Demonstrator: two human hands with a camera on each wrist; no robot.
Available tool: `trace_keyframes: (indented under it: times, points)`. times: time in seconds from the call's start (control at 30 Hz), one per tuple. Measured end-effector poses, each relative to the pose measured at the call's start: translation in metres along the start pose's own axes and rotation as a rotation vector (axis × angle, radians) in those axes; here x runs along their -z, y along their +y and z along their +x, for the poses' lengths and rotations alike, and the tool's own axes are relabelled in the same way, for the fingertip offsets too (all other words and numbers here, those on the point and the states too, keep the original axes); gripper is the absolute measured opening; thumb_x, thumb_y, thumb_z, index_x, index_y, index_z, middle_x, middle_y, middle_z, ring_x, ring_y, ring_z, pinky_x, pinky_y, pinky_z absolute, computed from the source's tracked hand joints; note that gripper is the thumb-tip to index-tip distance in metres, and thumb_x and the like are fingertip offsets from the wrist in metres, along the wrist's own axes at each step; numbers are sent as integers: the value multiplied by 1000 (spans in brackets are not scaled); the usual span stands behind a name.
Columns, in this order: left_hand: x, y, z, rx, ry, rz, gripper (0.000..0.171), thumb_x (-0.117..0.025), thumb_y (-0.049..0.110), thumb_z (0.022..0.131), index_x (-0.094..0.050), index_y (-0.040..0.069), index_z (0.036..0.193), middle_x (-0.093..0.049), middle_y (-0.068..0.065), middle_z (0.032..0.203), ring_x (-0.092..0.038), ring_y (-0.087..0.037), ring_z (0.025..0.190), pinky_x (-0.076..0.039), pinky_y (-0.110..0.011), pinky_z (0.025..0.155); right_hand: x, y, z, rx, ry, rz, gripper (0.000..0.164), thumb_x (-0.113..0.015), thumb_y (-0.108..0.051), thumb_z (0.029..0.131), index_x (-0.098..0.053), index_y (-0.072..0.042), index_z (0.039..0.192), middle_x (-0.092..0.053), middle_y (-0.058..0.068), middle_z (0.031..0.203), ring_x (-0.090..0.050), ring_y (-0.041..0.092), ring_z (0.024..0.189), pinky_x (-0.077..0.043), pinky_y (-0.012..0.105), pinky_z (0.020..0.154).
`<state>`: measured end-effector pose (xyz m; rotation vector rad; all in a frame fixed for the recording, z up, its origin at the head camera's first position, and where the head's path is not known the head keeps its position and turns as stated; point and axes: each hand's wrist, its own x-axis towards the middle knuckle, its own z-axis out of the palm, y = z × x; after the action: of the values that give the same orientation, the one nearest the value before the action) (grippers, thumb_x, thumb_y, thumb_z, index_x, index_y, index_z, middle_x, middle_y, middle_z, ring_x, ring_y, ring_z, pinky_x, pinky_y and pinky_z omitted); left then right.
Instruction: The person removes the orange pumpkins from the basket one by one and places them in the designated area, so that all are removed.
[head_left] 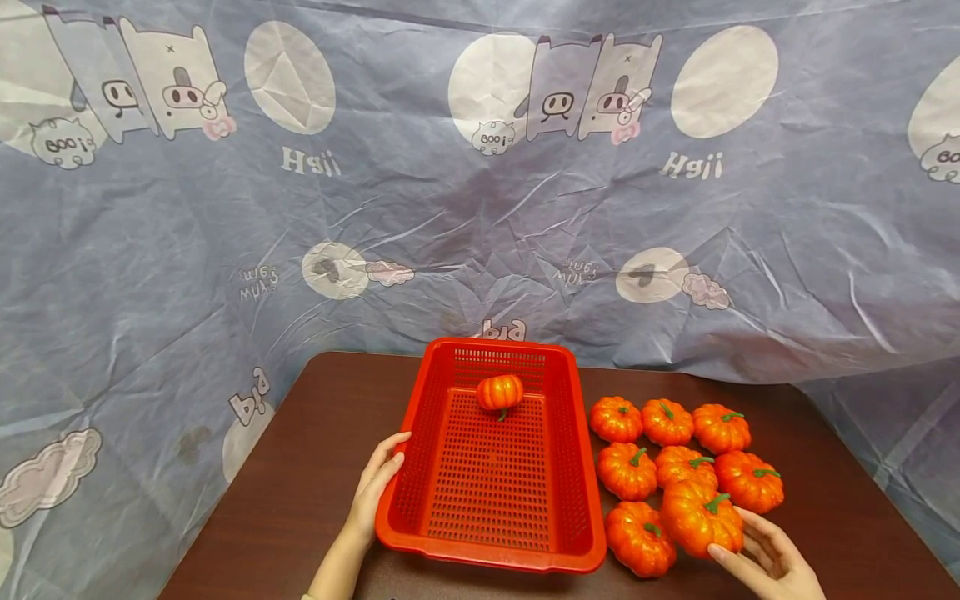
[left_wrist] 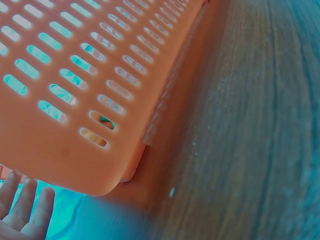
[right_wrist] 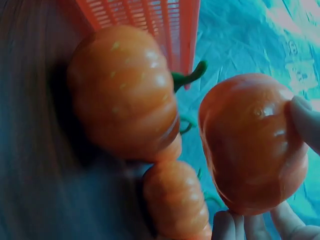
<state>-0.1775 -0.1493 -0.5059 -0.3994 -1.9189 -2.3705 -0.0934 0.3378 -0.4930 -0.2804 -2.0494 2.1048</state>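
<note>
In the head view a red plastic basket (head_left: 491, 560) with slotted walls stands on the table, one small orange pumpkin (head_left: 500, 392) lying inside near its far end. My left hand (head_left: 367, 492) touches the basket's left rim. Its fingers look fairly straight against that edge in the left wrist view. Between thumb and fingers, my right hand (head_left: 772, 558) grips a larger orange pumpkin (head_left: 697, 517) with a green stem. This held pumpkin (right_wrist: 255, 145) hangs over several other pumpkins (head_left: 626, 471) grouped right of the basket. Whether it touches them is unclear.
The dark brown wooden table (head_left: 300, 467) extends to both sides of the basket. Behind it hangs a wrinkled grey-blue cloth (head_left: 465, 217) with cartoon prints. The nearest ungripped pumpkin (head_left: 640, 539) sits close to the basket's right wall.
</note>
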Motion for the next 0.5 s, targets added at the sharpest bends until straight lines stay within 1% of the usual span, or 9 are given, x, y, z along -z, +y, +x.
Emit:
trace_keyframes:
  times: [0.13,0.17,0.23,0.3,0.37,0.4,0.47,0.5]
  points:
    - [0,0,0,-4,-8,-8,38,-37,16,101,-37,2,136,-39,-29,127,-50,-35,107,-47,-41,85,1,14,-2,8,76,48,65,-73,8,75,-53,-17,132,-63,-21,102,-59,-6,89,-51,17,66]
    - [0,-1,0,-7,-12,-10,38,-37,16,101,-36,2,136,-39,-29,127,-50,-35,107,-48,-41,85,3,18,-2,24,79,71,66,-72,10,75,-52,-16,132,-63,-20,103,-59,-5,90,-51,17,66]
    - [0,0,0,-8,-9,-12,38,-37,16,100,-37,2,136,-39,-28,127,-50,-35,107,-48,-40,85,7,25,-3,24,74,104,68,-71,13,75,-51,-16,133,-63,-19,104,-60,-5,91,-51,19,66]
    - [0,-1,0,-10,-9,-10,38,-37,16,100,-37,2,136,-40,-28,128,-50,-35,107,-47,-40,86,12,29,-1,-34,114,97,69,-73,10,74,-51,-19,133,-63,-20,102,-59,-5,89,-52,20,65]
    - [0,0,0,-10,-7,-7,38,-37,17,100,-38,3,136,-40,-28,128,-50,-35,107,-47,-40,86,16,32,2,-119,166,60,71,-77,4,72,-51,-23,133,-61,-23,98,-58,-7,87,-52,20,63]
    - [0,-1,0,-9,-6,-7,38,-38,17,100,-38,3,136,-40,-28,128,-50,-35,107,-47,-40,86,17,32,4,-185,207,27,73,-80,-1,71,-50,-26,132,-60,-26,95,-57,-9,84,-51,20,61]
    - [0,-1,0,-12,-9,-5,38,-37,17,100,-37,3,136,-40,-28,128,-50,-34,107,-47,-40,86,18,33,9,-288,287,-45,78,-85,-10,66,-49,-27,133,-57,-29,90,-55,-11,79,-51,20,59]
    - [0,-1,-1,-14,-10,-4,38,-37,17,100,-37,3,136,-39,-28,128,-50,-34,107,-47,-40,86,18,33,11,-319,303,-83,80,-87,-15,65,-48,-28,133,-55,-30,88,-53,-13,78,-50,20,59]
